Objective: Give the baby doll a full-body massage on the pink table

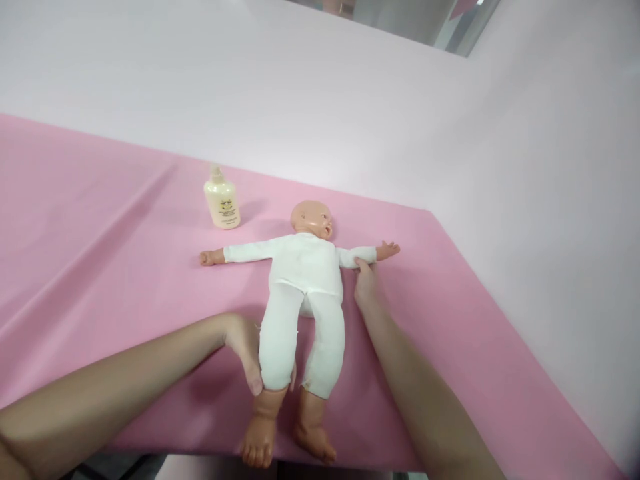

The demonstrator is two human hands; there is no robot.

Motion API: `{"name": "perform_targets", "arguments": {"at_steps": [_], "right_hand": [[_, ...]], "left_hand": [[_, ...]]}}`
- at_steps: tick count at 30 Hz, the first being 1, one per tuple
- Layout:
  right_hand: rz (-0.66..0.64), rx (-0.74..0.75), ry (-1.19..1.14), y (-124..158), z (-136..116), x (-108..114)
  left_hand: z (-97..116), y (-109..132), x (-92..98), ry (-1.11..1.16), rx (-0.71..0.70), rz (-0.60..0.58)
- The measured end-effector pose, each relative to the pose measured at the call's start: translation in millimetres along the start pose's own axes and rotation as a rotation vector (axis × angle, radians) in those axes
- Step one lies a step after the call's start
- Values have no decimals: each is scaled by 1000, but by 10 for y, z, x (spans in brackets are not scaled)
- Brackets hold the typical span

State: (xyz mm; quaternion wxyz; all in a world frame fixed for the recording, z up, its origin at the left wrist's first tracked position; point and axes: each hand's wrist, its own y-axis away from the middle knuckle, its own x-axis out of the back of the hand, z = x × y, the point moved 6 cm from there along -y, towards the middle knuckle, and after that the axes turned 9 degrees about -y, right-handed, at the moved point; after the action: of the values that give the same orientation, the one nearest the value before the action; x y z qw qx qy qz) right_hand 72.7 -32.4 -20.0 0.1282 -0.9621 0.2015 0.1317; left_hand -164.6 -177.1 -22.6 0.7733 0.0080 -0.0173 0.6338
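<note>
A baby doll with a white cloth body lies on its back, arms spread wide, its head turned to the right. My left hand is wrapped around the doll's lower leg on the left, thumb showing near the ankle and most fingers hidden behind the leg. My right hand grips the doll's outstretched arm on the right, near the wrist, with the thumb on the sleeve. The doll's bare feet reach to the near edge of the table.
A cream pump bottle stands upright beyond the doll's arm on the left. The pink tablecloth has a long fold at left. White walls rise behind and to the right, with a window at the top.
</note>
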Motion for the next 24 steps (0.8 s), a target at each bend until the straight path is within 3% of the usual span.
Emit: {"name": "perform_targets", "arguments": {"at_steps": [7,19,24], "right_hand": [[10,-72,5,-9,75,22],[-37,26,74,-80,135,20],[18,-59,73,-89,207,53]], "left_hand": [[28,10,2,-22,39,14],[-42,72,31,-40,119,63],[-21,61,22,-5,92,63]]}}
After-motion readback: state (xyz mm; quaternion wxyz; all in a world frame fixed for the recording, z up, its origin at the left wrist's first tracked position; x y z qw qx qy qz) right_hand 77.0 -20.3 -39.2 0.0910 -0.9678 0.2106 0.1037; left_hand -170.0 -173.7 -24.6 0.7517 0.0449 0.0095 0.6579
